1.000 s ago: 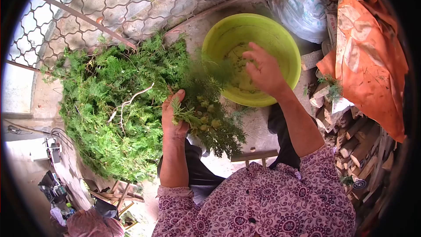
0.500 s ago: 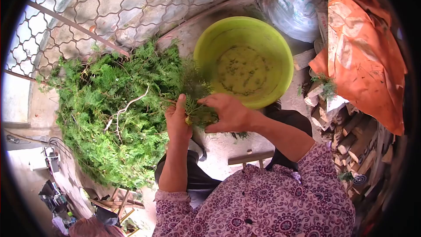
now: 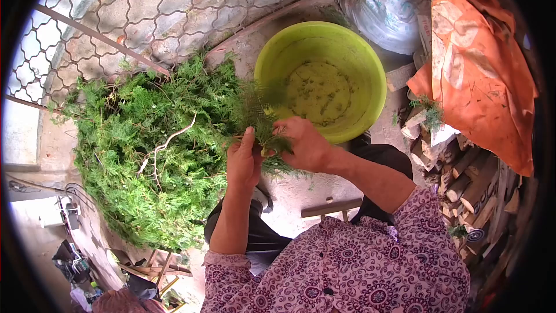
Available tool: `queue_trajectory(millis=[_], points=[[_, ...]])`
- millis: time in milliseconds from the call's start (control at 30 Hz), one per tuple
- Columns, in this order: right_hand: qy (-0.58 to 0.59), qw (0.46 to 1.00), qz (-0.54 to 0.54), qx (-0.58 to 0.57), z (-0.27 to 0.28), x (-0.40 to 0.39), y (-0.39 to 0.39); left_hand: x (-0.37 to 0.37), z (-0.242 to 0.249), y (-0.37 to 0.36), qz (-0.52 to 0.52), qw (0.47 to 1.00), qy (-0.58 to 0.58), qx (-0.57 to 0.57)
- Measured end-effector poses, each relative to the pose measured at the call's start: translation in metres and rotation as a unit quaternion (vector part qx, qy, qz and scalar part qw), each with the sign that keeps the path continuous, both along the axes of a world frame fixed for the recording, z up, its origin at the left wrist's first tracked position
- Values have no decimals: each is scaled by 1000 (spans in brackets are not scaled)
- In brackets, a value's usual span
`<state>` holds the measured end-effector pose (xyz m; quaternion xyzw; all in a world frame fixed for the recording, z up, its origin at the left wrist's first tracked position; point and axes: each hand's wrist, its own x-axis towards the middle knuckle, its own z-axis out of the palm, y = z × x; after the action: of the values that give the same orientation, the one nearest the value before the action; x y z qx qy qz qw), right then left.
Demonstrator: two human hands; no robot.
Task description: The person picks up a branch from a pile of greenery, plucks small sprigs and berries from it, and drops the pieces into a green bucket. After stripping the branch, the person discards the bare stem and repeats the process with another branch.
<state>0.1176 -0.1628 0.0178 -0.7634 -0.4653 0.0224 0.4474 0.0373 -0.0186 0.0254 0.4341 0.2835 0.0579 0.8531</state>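
My left hand (image 3: 243, 161) is closed round a feathery green sprig (image 3: 262, 120), thumb pointing up along its stems. Beside it, the fingers of my right hand (image 3: 305, 144) curl onto leafy pieces of the same greenery, and part of their grip is hidden. The sprig's tips blur against the near left rim of a yellow-green basin (image 3: 379, 90). Small dark bits and some wetness or dirt lie on the basin's floor. To the left spreads a large heap of cut green branches (image 3: 145, 156), with a bare pale twig (image 3: 174, 135) on top.
A wire mesh fence (image 3: 174, 6) runs behind the heap. At the right stand a white plastic sack (image 3: 385, 11), an orange tarp (image 3: 480, 75) and stacked firewood (image 3: 469, 185). A small wooden stool (image 3: 330, 208) is by my legs. Wooden-legged furniture (image 3: 162, 269) stands lower left.
My right hand has come slightly up and its fingers have closed in on the foliage. My left hand has shifted a little to the right and down with the sprig.
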Motion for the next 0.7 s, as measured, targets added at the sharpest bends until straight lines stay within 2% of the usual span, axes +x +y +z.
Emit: queue_trajectory(millis=[67,133,200,233,300,333,367,400,433,500,533,567,633,667,700], points=[[22,1000,14,-6,0,5,-2,-1,0,1,-9,1000,11,8],[138,983,-1,-124,-1,10,-6,-2,2,5,-18,1000,20,16],[147,981,-8,-126,10,15,-11,-5,10,10,-87,991,69,73],[157,979,-13,-128,14,18,-14,-7,15,12,-86,991,67,73],[164,979,-4,-123,6,23,-17,-11,23,15,-132,925,105,341],[172,978,4,-118,3,26,-19,-11,24,15,-132,925,104,342],[171,978,4,-118,3,28,-20,-11,24,16,-97,848,-15,521],[180,974,34,-131,3,30,-22,-11,25,16,-59,726,-134,672],[188,969,65,-144,4,32,-23,-9,27,14,-59,726,-134,672],[191,962,81,-180,15,33,-24,-7,30,7,-156,672,-152,708],[193,952,97,-216,19,33,-25,-10,27,4,-169,656,-147,720],[193,952,97,-216,15,35,-25,-12,26,5,-169,656,-147,720],[123,962,157,-187,9,36,-25,-13,23,5,-298,750,-31,589],[124,962,157,-188,10,35,-27,-13,22,5,-299,750,-31,589],[156,958,159,-178,18,34,-27,-13,20,3,-326,799,-34,504]])
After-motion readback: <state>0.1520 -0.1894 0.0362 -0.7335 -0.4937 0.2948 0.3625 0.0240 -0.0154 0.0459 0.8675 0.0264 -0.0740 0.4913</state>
